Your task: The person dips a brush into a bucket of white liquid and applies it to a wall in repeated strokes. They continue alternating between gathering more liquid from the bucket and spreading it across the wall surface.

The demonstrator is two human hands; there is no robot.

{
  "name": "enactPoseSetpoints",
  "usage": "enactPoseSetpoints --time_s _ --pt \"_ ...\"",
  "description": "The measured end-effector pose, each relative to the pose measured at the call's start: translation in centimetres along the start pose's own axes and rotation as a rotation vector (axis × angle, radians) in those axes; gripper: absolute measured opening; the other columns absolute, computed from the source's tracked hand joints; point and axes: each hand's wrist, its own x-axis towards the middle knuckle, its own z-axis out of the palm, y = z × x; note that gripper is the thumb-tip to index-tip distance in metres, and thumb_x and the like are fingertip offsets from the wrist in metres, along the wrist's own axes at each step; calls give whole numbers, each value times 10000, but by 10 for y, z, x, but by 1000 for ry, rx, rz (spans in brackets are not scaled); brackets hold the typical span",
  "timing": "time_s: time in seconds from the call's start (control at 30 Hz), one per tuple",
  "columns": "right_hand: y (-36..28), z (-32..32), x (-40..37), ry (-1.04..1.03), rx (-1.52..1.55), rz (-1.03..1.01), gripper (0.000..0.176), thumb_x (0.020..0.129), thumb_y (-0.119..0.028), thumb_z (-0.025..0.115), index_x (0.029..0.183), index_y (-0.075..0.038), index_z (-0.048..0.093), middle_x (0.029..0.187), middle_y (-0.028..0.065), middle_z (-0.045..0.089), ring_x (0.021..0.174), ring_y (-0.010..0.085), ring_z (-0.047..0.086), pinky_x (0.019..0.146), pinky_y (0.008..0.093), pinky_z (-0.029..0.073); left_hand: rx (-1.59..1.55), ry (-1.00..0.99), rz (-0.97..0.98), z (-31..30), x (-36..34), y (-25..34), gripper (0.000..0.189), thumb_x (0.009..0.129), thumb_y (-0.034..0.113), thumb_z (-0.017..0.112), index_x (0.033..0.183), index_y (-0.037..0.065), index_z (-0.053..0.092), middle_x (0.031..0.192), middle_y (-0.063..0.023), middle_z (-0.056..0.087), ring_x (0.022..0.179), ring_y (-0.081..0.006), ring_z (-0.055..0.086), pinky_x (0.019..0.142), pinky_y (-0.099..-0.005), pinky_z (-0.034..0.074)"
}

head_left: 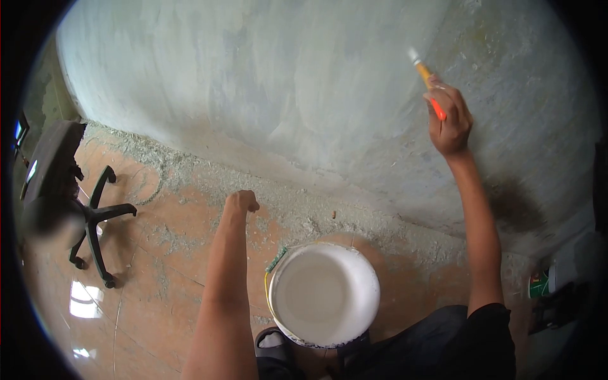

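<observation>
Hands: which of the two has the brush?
The right hand, raised in front of the wall, grips the brush. The left hand, lower in view and nearer the chair, shows no brush.

The bristles of the brush (424, 71) are blurred; the left hand's palm (242, 201) is hidden.

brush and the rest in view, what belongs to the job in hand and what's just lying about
Likely in use:
- brush in right hand
- bucket
- wall

Seemingly just lying about:
- swivel chair
- flakes on floor
- green item, far right
</observation>
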Motion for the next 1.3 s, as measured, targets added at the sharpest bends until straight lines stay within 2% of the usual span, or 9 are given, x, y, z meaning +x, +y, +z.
enactPoseSetpoints --time_s 0.2,0.47,0.57,0.67,0.8,0.9,1.07,1.2,1.3 --pt "-27 14 -90 -310 -239 -212 103 867 -113 546 960 -84 515 955 92 601 896 250 627 633 280 573 22 -36 59 2 11 8 282 712 193 620 966 91 687 1048 -127 650 960 -290 625 802 -420 493" --pt "-126 39 -191 -661 198 -107 96 842 -102 551 935 -91 529 945 79 599 919 232 624 648 288 572 100 -46 35 -7 -16 6 265 765 265 586 965 133 701 1065 -96 646 992 -279 605 846 -409 476" --pt "-143 42 -189 -872 653 486 97 844 -95 553 929 -49 545 982 56 589 850 217 620 687 358 549 110 -36 39 -4 -13 -6 269 763 273 592 966 135 702 1071 -94 646 999 -277 605 848 -401 478" --pt "-135 54 -214 -692 481 255 120 860 -106 549 966 -50 538 948 74 599 806 220 624 630 343 538 70 -3 36 4 4 -19 274 716 228 633 948 98 697 1026 -119 660 955 -278 630 805 -395 498" --pt "-91 47 -185 -626 481 540 154 855 -81 563 999 -76 510 850 83 616 716 224 622 609 326 531 85 -30 29 5 6 -17 293 705 211 631 971 106 694 1059 -119 651 978 -280 624 820 -401 494" --pt "-61 36 -160 -444 374 373 170 866 -99 567 1022 -70 507 834 128 626 704 234 639 579 319 560 69 -26 -3 1 -2 -9 301 699 204 628 978 111 691 1055 -119 652 979 -284 623 828 -405 491" --pt "-35 -6 -82 -136 112 108 188 804 -46 637 956 -31 528 915 100 640 870 250 649 711 325 570 80 -28 11 -2 -9 1 287 718 218 623 980 121 693 1057 -114 652 986 -278 619 834 -406 487" --pt "-35 -7 -80 -81 -86 -63 158 805 -65 632 926 -53 530 924 85 631 902 248 644 703 310 569 148 -90 78 -4 -11 6 308 786 297 544 1013 156 697 1129 -92 624 1046 -289 577 902 -407 448" --pt "-53 16 -128 -304 -116 -162 116 825 -102 592 926 -109 534 940 73 626 885 225 640 667 271 569 155 -76 121 -4 -14 7 309 791 299 537 1014 157 697 1124 -93 626 1034 -291 582 897 -412 448"
